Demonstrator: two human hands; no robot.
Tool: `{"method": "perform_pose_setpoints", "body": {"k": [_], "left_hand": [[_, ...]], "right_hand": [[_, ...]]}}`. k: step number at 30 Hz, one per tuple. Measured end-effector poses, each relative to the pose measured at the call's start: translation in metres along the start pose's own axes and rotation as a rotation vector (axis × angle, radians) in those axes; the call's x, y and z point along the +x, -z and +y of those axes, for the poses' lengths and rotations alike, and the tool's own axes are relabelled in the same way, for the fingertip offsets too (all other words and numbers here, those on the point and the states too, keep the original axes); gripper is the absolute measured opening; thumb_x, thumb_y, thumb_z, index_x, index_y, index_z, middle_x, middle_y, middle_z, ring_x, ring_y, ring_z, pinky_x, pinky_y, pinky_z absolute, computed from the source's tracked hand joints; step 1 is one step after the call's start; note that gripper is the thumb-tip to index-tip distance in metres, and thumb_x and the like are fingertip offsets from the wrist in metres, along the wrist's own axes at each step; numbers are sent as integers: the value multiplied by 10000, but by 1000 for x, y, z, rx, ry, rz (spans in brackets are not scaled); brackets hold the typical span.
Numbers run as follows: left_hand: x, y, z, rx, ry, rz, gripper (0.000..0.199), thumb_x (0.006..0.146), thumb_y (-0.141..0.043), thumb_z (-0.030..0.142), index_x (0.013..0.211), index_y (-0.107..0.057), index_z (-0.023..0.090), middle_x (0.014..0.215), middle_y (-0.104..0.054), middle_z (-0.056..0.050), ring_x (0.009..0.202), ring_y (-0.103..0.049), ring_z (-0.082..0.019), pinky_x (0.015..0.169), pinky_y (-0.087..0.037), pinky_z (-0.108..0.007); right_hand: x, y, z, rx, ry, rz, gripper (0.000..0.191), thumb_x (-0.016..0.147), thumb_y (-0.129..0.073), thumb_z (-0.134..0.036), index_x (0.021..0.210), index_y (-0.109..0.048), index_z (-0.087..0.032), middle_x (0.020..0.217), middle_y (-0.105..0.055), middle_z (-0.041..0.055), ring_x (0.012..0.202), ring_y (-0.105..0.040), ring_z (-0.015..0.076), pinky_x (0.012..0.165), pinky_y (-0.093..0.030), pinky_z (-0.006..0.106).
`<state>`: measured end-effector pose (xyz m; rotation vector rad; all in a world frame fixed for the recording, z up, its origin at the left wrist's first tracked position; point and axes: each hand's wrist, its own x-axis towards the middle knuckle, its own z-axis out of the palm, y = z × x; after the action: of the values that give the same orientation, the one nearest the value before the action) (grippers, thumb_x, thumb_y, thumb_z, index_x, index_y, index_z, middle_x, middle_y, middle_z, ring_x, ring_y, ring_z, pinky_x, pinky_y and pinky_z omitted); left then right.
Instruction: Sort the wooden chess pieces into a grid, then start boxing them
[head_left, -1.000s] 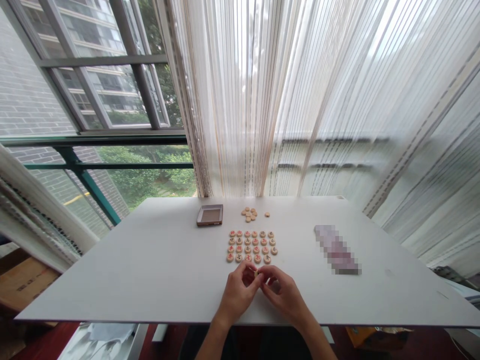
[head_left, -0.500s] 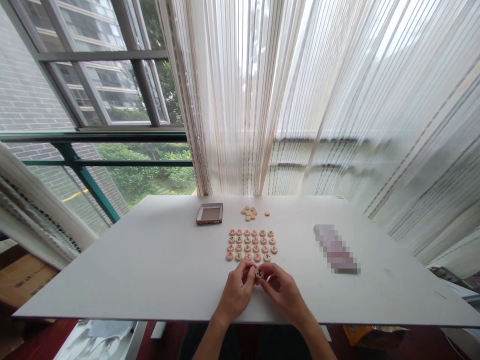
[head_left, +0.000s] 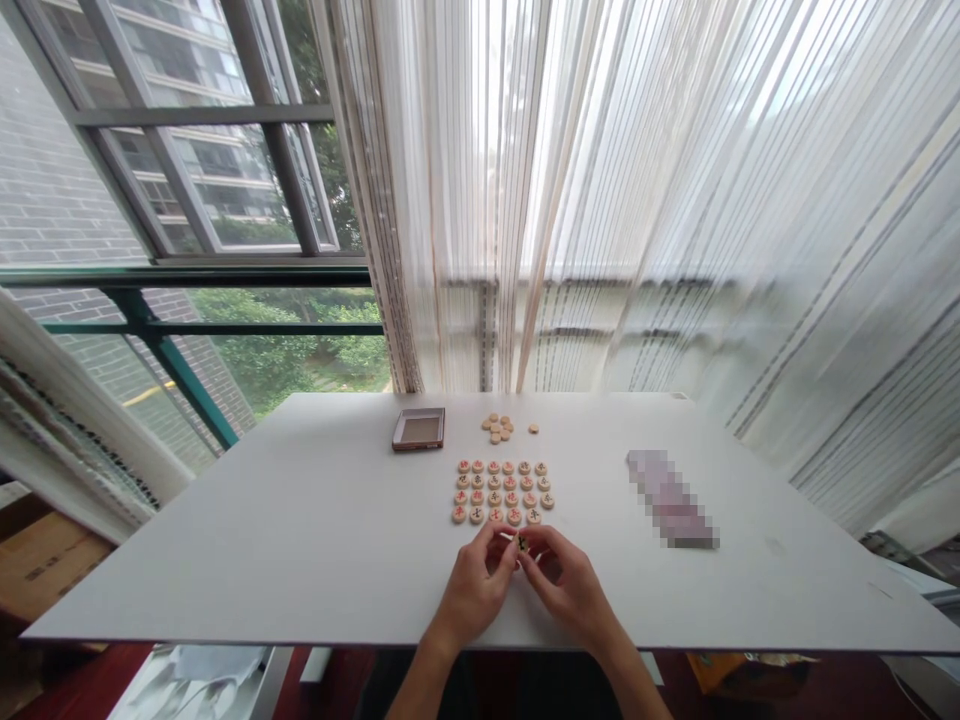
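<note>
L hand (head_left: 474, 582): fingers narrow, on held pc (head_left: 523, 544)
R hand (head_left: 568, 580): fingers narrow, same pc
Held pc: btwn hands, approx 5 o'clock of pc rows (head_left: 494, 498)
Desk (head_left: 300, 540): bore pc rows; loose pcs (head_left: 495, 425), 12 o'clock; box (head_left: 420, 430), 10 o'clock

Red or black Chinese characters, too small to read surely, mark the lined-up discs (head_left: 494, 499); a black one marks the held disc (head_left: 523, 544). The carton's (head_left: 64, 560) print is blurred.
</note>
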<state>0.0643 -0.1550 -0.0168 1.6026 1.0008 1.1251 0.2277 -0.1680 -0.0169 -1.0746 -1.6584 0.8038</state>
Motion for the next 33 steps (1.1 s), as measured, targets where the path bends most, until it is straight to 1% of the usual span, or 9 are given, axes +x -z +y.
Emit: {"method": "perform_pose_setpoints", "body": {"k": [5, 9, 12, 18, 26, 29, 33], "left_hand": [[0, 0, 3, -5, -3, -22, 212, 948, -568, 382, 1065, -604, 209, 942, -756, -52, 844, -722, -197, 797, -566, -290], [-1, 0, 3, 12, -6, -40, 211, 933, -590, 371, 1075, -603, 215, 942, -755, -55, 835, -721, -198, 776, -562, -285], [-1, 0, 1, 34, -20, -44, 225, 923, -601, 358, 1095, -606, 213, 920, -751, -57, 817, -716, -199, 759, -559, -288], [-1, -1, -1, 40, -28, -53, 220, 920, -612, 337, 1100, -606, 210, 915, -747, -56, 811, -711, -198, 763, -559, -291], [-2, -1, 1, 33, -21, -73, 235, 903, -635, 354, 1088, -620, 212, 889, -752, -46, 811, -715, -199, 768, -559, -284], [-3, -1, 1, 51, -24, -69, 216, 906, -629, 349, 1074, -623, 213, 880, -746, -41, 799, -711, -194, 755, -558, -279], [-3, -1, -1, 66, -30, -60, 199, 908, -624, 324, 1073, -617, 214, 881, -737, -40, 800, -704, -193, 759, -555, -282]], "right_hand": [[0, 1, 1, -10, -21, 9, 225, 953, -574, -349, 1121, -637, -215, 945, -720, 57, 806, -693, 191, 760, -575, 295], [0, 1, 4, -2, -40, 27, 216, 956, -566, -369, 1081, -648, -213, 912, -727, 53, 804, -698, 201, 768, -578, 306], [0, 1, 4, 4, -53, 36, 216, 957, -566, -388, 1049, -653, -212, 887, -728, 46, 797, -701, 202, 759, -576, 299], [0, 1, 4, 7, -69, 28, 211, 961, -570, -402, 1017, -648, -214, 908, -736, 40, 793, -699, 190, 748, -562, 282], [0, 1, 5, -10, -84, 48, 279, 929, -603, -477, 941, -666, -205, 831, -731, 35, 727, -686, 185, 695, -569, 277], [0, 1, 6, -15, -89, 46, 265, 948, -577, -460, 933, -661, -209, 825, -727, 36, 725, -681, 187, 689, -564, 279], [-1, 1, 6, -11, -87, 48, 220, 978, -538, -397, 946, -653, -212, 844, -719, 36, 758, -676, 191, 715, -552, 283]]}}
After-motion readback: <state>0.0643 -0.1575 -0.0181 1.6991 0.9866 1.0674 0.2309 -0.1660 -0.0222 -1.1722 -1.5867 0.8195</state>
